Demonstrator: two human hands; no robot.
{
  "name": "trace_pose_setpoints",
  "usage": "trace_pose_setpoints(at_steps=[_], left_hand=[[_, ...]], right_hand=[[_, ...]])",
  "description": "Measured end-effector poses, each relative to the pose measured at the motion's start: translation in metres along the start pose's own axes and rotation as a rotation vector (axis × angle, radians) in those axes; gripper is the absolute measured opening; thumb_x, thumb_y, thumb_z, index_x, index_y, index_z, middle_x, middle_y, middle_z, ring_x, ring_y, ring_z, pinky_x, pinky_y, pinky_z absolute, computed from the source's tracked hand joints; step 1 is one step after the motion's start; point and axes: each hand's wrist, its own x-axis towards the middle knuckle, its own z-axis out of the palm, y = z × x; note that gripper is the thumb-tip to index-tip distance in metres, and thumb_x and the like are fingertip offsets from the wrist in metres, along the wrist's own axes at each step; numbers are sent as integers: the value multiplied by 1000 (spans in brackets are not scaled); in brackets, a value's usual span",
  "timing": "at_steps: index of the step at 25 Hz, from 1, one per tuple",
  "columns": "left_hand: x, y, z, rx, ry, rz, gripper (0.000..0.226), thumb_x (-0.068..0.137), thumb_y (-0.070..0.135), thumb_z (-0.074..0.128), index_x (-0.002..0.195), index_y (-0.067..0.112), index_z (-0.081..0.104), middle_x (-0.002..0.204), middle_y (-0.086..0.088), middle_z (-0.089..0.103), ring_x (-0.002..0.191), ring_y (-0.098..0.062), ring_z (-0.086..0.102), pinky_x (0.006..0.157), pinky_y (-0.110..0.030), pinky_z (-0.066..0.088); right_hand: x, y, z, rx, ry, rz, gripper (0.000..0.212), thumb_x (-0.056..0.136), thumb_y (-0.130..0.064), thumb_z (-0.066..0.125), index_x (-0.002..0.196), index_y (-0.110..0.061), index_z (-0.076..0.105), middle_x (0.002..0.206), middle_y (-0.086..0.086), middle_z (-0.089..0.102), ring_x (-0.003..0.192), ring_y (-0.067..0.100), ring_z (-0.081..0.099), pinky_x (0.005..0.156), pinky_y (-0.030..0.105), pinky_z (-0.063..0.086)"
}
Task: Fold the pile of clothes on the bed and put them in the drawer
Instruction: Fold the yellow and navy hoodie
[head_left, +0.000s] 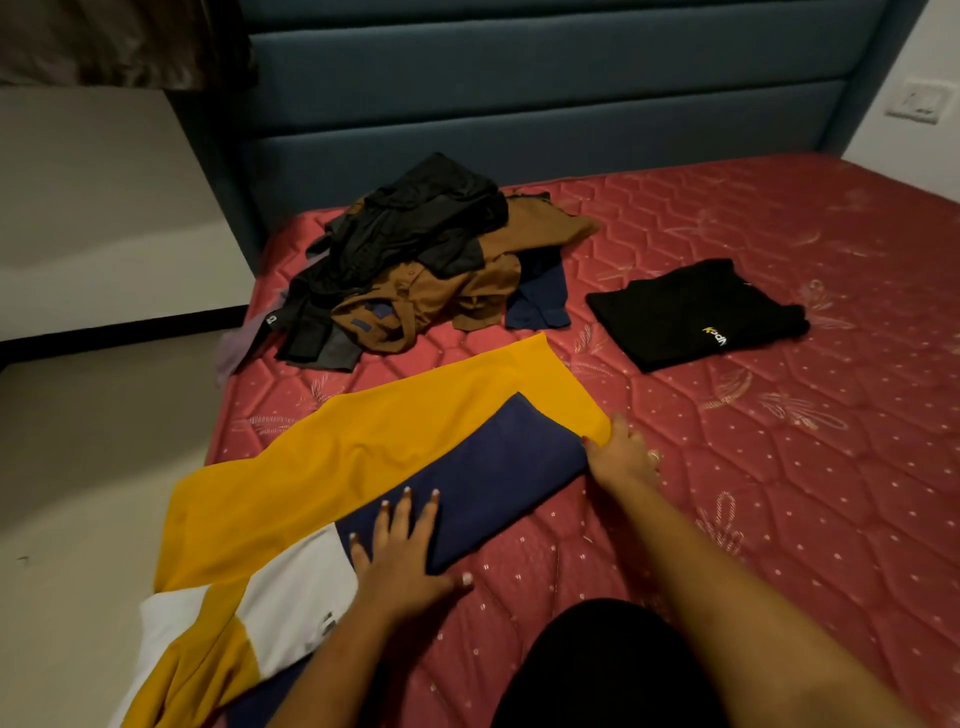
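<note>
Two hands on one yellow, navy and white garment (363, 447), spread on the near left part of the red mattress (779, 467). Its lower-left end hangs past the mattress edge and is cut off by the frame, so its full shape can't be made out. Its long axis runs diagonally, from near left to far right, with the far yellow end pointing toward the pile of clothes (415, 260). A navy panel lies folded over the yellow along the same diagonal.

Left hand (400, 561) lies flat on the navy panel with fingers straight and spread, pressing, gripping nothing. Right hand (621, 457) is at the far right end of the navy panel, thumb touching the yellow corner. Its fingertips are partly hidden, so whether it pinches the cloth or only rests there can't be told.

The pile sits by the headboard (519, 104), black on top, brown under it, navy and purple bits poking out. Lower items are mostly buried.

Folded black garment (691, 312) lies flat, well apart to the right, its small logo too small to read. Dark rounded shape (597, 665) at the bottom edge is cropped and unclear.
</note>
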Motion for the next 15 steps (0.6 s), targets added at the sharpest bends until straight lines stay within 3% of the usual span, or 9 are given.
trace_pose_setpoints(at_steps=[3, 5, 7, 9, 11, 15], left_hand=[[-1, 12, 23, 104, 33, -5, 92, 75, 82, 20, 149, 40, -15, 159, 5, -22, 146, -27, -18, 112, -61, -4], [2, 17, 25, 126, 77, -17, 71, 94, 64, 25, 150, 40, -12, 160, 5, -17, 147, -26, -16, 114, -60, -2], [2, 19, 23, 153, 105, -5, 62, 101, 52, 26, 150, 40, -10, 160, 7, -15, 147, -24, -14, 114, -59, 0], [-1, 19, 22, 149, 114, -2, 56, 103, 47, 23, 150, 42, -7, 161, 9, -12, 148, -23, -12, 115, -58, 1], [-5, 22, 22, 132, 99, 29, 52, 103, 45, 21, 150, 46, -2, 161, 11, -8, 148, -22, -12, 115, -58, 1], [-14, 44, 24, 106, 21, 176, 49, 103, 44, 25, 147, 53, 4, 161, 10, -3, 148, -22, -8, 115, -56, 1]], right_hand=[[4, -7, 0, 203, 31, 38, 89, 79, -42, 72, 150, -27, 19, 137, 21, 41, 124, 43, 44, 101, 46, 38], [5, -15, 3, 312, -19, 0, 93, 73, -28, 80, 148, -27, 25, 131, 19, 46, 118, 39, 50, 95, 42, 45], [1, -21, 9, 315, -112, -104, 75, 75, -9, 73, 141, -22, 41, 127, 15, 53, 113, 35, 55, 90, 35, 48], [-4, -22, 13, 324, -81, -195, 51, 78, 8, 55, 126, -10, 59, 123, 14, 62, 112, 32, 58, 88, 25, 44], [-7, -17, 4, 324, -5, -212, 51, 78, 16, 45, 121, -4, 63, 127, 13, 62, 118, 30, 56, 94, 25, 41], [-5, 20, -35, 208, 81, -186, 63, 79, 18, 45, 137, -7, 52, 147, 11, 43, 129, 34, 47, 107, 35, 35]])
